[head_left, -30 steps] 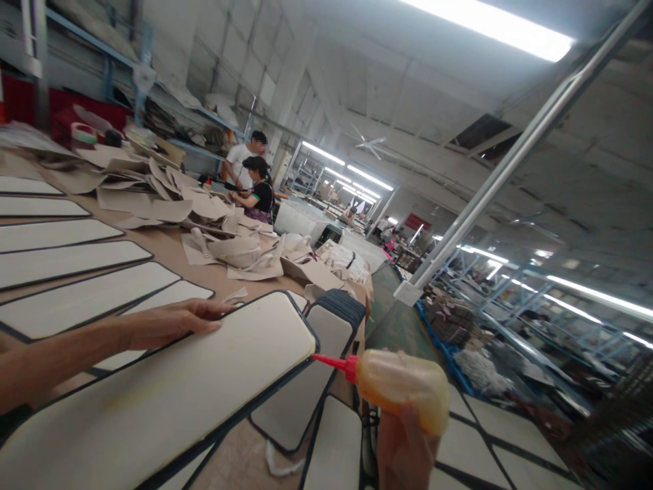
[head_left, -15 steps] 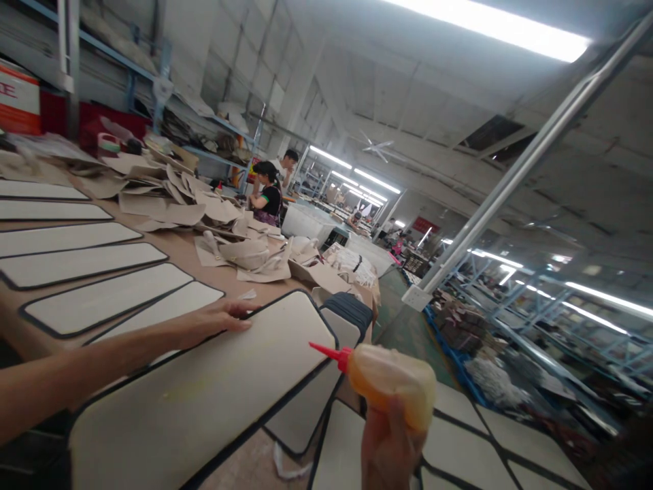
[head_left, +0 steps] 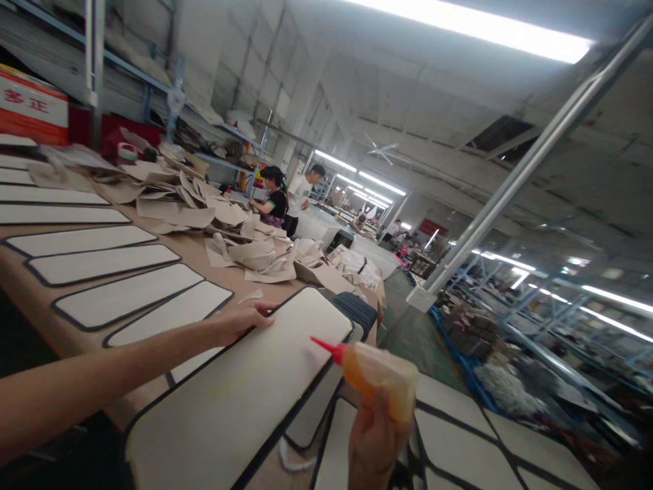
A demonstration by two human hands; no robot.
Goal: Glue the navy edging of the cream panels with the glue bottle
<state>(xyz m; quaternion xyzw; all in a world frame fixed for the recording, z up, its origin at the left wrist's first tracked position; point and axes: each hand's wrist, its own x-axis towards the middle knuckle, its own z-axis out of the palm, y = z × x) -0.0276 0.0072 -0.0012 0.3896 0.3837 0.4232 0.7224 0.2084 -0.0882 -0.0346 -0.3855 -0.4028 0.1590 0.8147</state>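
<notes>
My left hand (head_left: pixel 249 321) grips the far left edge of a long white panel (head_left: pixel 239 388) with rounded corners and a dark border. The panel is tilted, and faint yellowish marks show on its face. In my right hand (head_left: pixel 375 432) is a squeeze bottle (head_left: pixel 382 378) of amber liquid, with a red pointed nozzle (head_left: pixel 329 348) aimed left. The nozzle tip is over the panel's right part; whether it touches I cannot tell. Under and beyond the panel stands a stack of similar dark-edged panels (head_left: pixel 357 313).
Similar panels (head_left: pixel 130 296) lie in a row on the brown table (head_left: pixel 178 235) at left, more panels (head_left: pixel 466 442) at lower right. Beige cut pieces (head_left: pixel 224 211) are heaped at the back. A slanted metal post (head_left: pixel 510 177) rises at right. Two people (head_left: pixel 290 197) stand beyond the table.
The view has shifted slightly, showing more of the table at left. The bottle has moved a little left relative to the panel, so its nozzle reaches further over it. Both grips are unchanged.
</notes>
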